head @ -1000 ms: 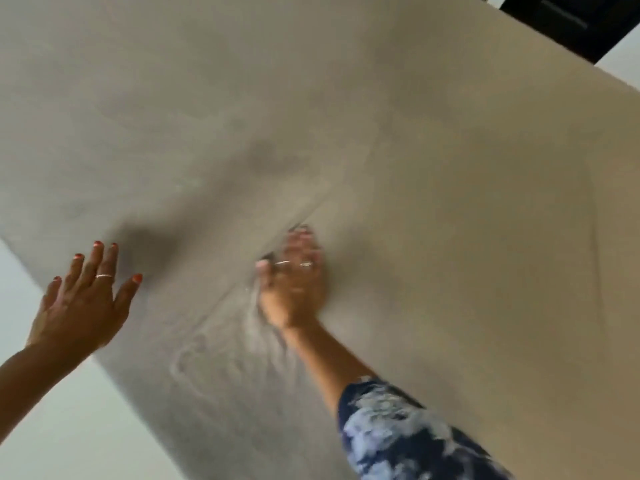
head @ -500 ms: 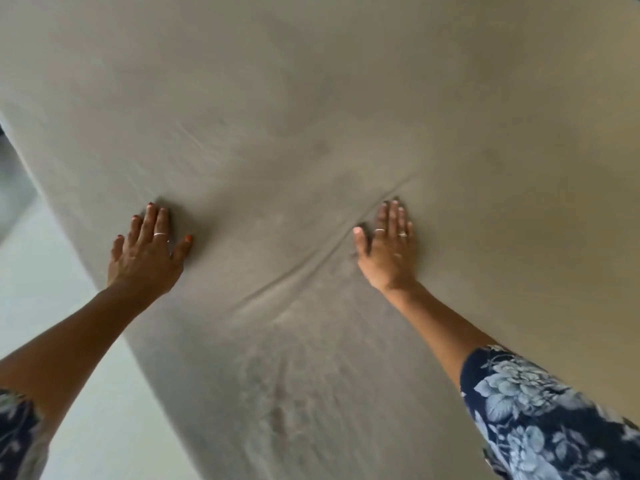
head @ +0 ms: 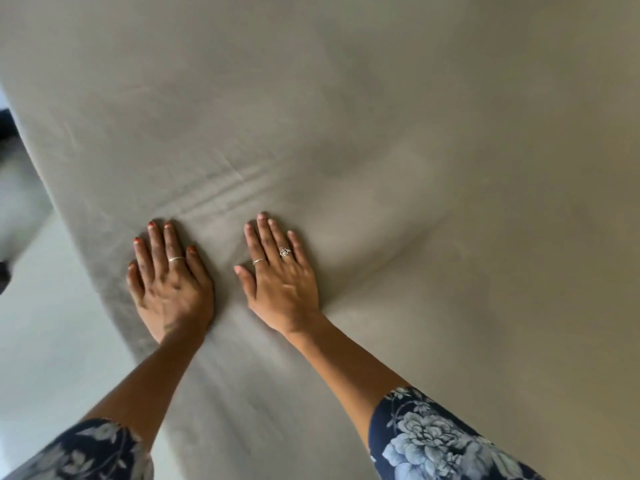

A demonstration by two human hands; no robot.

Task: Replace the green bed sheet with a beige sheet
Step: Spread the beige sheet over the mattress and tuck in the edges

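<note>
Head view: beige sheet [head: 381,133] already covers the bed top, draping over the near-left edge toward the pale floor [head: 52,341]; no green sheet in sight. Left hand [head: 169,289] lies flat, fingers straight & slightly spread, palm down on the sheet near that edge. Right hand [head: 280,282] just beside it, also flat w/ fingers straight, pressing the fabric. Neither grips anything. A few creases [head: 221,192] run diagonally just beyond the fingertips, plus a longer fold [head: 398,254] to the right of the right hand.

Step looks like smoothing — to do it well, prob. sweep both palms outward from centre w/ even, light pressure, pushing creases toward the edges rather than bunching them, then tuck any slack at the side.
</note>
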